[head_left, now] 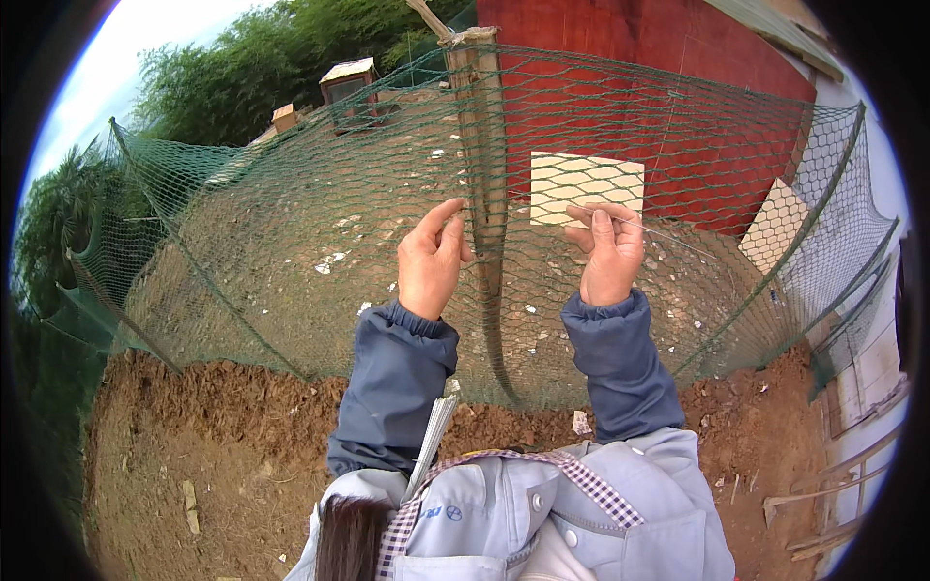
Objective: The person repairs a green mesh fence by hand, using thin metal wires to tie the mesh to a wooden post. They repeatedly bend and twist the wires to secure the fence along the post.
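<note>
A green net (378,242) hangs in front of me, stretched past an upright wooden post (481,145). My left hand (429,259) is raised at the net just left of the post, its thumb and index finger drawn close together. Whatever sits between those fingers is too small to make out. To the right of the post, my right hand (612,254) pinches a thin pale wire (670,236) that sticks out to the right. A bundle of thin whitish strips (436,431) stands against my chest beside my left sleeve.
Behind the net are a red wall (581,87), a cream panel (587,174) and a wooden box with a pale roof (349,89). Slanting poles (208,276) hold the net at the sides. Brown soil (232,436) lies below, with wood pieces (823,504) at right.
</note>
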Demonstrator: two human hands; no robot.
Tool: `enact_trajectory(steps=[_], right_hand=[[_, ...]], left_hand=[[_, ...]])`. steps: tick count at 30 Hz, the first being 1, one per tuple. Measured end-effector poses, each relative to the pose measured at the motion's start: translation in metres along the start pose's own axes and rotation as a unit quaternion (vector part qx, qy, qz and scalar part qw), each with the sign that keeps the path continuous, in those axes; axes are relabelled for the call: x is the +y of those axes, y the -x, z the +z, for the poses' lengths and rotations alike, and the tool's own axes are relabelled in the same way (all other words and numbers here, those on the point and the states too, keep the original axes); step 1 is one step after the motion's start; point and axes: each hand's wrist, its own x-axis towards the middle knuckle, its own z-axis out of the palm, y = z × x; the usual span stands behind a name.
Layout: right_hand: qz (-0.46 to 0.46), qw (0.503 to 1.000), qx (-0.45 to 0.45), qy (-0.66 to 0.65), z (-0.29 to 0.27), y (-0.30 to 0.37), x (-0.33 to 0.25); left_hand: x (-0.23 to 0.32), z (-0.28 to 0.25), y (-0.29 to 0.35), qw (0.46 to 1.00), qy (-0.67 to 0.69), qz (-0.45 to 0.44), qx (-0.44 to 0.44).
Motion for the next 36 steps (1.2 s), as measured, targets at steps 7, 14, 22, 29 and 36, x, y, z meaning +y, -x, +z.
enact_trajectory(steps=[7, 14, 22, 29, 36], right_hand=[[0.062, 0.998, -0.001, 0.025, -0.001, -0.027, 0.003], [0.066, 0.996, -0.025, 0.057, 0.008, -0.036, 0.006], [0.076, 0.997, 0.017, -0.001, 0.003, -0.029, 0.005], [0.012, 0.998, 0.008, 0.057, -0.004, -0.021, -0.005], [-0.18, 0.98, -0.02, 0.084, -0.003, 0.003, -0.033]], left_hand=[[-0.005, -0.007, 0.005, 0.972, 0.211, -0.103, 0.005], [-0.001, -0.007, 0.006, 0.941, 0.307, -0.142, 0.003], [0.007, -0.001, 0.009, 0.946, 0.297, -0.131, 0.021], [0.016, 0.006, 0.013, 0.984, 0.121, -0.102, -0.081], [0.015, 0.018, 0.003, 0.981, -0.192, 0.014, -0.036]])
